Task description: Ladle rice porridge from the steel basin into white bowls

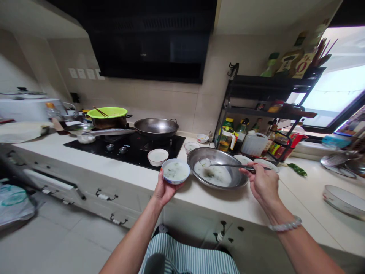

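My left hand [167, 191] grips a small bowl [176, 172] of whitish soup with green bits, holding it by its side just left of a wide steel basin [219, 152]. In my right hand [264, 183] is the dark handle of a ladle [225, 165], its head low in the basin over the pale, green-flecked soup [218, 177]. Another bowl [157, 157] of whitish liquid stands at the cooktop's front edge. Behind the basin sits a small bowl [191, 147], and pale dishes [266, 164] lie partly hidden behind my right hand.
A wok [156, 127] rests on the black cooktop [128, 152], beside a pot carrying a green basin [107, 112] with chopsticks. A black rack [273, 80] with bottles stands at the back right. A white dish [343, 199] lies at the right. The range hood [154, 49] hangs above.
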The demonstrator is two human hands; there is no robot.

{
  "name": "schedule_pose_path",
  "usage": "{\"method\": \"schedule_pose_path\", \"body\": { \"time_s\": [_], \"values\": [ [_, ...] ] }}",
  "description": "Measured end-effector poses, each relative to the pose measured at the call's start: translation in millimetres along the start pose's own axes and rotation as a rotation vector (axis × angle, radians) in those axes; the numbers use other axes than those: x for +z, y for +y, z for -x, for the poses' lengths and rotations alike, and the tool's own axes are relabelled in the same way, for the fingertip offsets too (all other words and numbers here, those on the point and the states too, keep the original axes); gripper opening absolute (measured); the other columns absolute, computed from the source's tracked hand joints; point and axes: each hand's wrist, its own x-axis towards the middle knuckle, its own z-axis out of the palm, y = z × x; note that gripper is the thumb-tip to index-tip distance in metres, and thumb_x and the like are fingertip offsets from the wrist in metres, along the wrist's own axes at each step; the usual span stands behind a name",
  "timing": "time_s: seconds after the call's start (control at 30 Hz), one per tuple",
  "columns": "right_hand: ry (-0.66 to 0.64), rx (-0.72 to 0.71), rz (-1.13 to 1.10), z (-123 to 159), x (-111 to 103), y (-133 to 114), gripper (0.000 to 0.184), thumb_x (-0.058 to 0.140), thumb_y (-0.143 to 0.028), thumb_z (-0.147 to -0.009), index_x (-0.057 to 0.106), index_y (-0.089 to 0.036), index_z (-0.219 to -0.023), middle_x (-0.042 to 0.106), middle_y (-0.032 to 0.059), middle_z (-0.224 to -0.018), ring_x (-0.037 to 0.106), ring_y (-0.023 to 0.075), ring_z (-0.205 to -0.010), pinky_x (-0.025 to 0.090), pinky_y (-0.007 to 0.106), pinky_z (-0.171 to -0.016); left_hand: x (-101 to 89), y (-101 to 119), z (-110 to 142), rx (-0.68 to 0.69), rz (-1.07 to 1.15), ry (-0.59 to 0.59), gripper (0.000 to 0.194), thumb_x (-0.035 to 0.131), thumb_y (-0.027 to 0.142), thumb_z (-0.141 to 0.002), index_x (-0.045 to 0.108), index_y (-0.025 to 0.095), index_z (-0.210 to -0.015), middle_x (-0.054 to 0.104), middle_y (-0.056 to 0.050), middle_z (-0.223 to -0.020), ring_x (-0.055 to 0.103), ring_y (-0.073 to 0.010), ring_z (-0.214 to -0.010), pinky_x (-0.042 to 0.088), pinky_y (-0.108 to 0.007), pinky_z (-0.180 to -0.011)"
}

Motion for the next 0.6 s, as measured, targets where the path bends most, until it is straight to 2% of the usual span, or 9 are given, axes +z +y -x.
{"method": "schedule_pose_path", "body": {
  "time_s": [0.27, 0.4, 0.47, 0.6],
  "values": [
    [-0.138, -0.035, -0.035, 25.2, 38.7, -15.8, 0.015, 0.066, -0.031, -0.068, 0.061, -0.018, -0.064, 0.062, 0.0018, -0.072, 0.063, 0.0151, -0.057, 0.06, 0.032, -0.056, -3.2, -0.2, -1.4, -0.011, 0.015, -0.006, 0.061, 0.057, 0.049, -0.09, 0.041, 0.025, -0.144, 0.063, -0.013, -0.128, 0.063, -0.0326, -0.109, 0.054, -0.055, -0.088],
    [-0.267, -0.091, 0.078, 45.1, 47.0, -13.8, 0.02, 0.062, -0.039, -0.078, 0.064, -0.02, -0.076, 0.065, 0.0017, -0.075, 0.064, 0.0155, -0.055, 0.059, 0.033, -0.06, -3.9, -0.5, -1.6, -0.009, 0.012, -0.021, 0.059, 0.056, 0.049, -0.09, 0.042, 0.024, -0.143, 0.063, -0.013, -0.128, 0.063, -0.0326, -0.111, 0.054, -0.055, -0.089],
    [-0.358, -0.168, 0.17, 56.9, 45.3, -12.9, 0.022, 0.059, -0.042, -0.084, 0.066, -0.021, -0.084, 0.066, 0.0018, -0.073, 0.066, 0.0175, -0.056, 0.059, 0.035, -0.062, -4.1, -0.9, -1.8, -0.004, 0.015, -0.016, 0.058, 0.055, 0.049, -0.09, 0.044, 0.024, -0.141, 0.063, -0.013, -0.127, 0.063, -0.0322, -0.11, 0.054, -0.055, -0.089],
    [-0.572, -0.456, 0.274, 76.9, 35.6, -13.4, 0.016, 0.057, -0.036, -0.088, 0.069, -0.024, -0.09, 0.072, 0.0054, -0.083, 0.071, 0.0219, -0.073, 0.058, 0.04, -0.074, -5.4, -1.5, -2.6, -0.001, 0.026, -0.022, 0.059, 0.057, 0.049, -0.089, 0.044, 0.025, -0.141, 0.062, -0.013, -0.129, 0.062, -0.0326, -0.113, 0.053, -0.055, -0.09]
  ]
}}
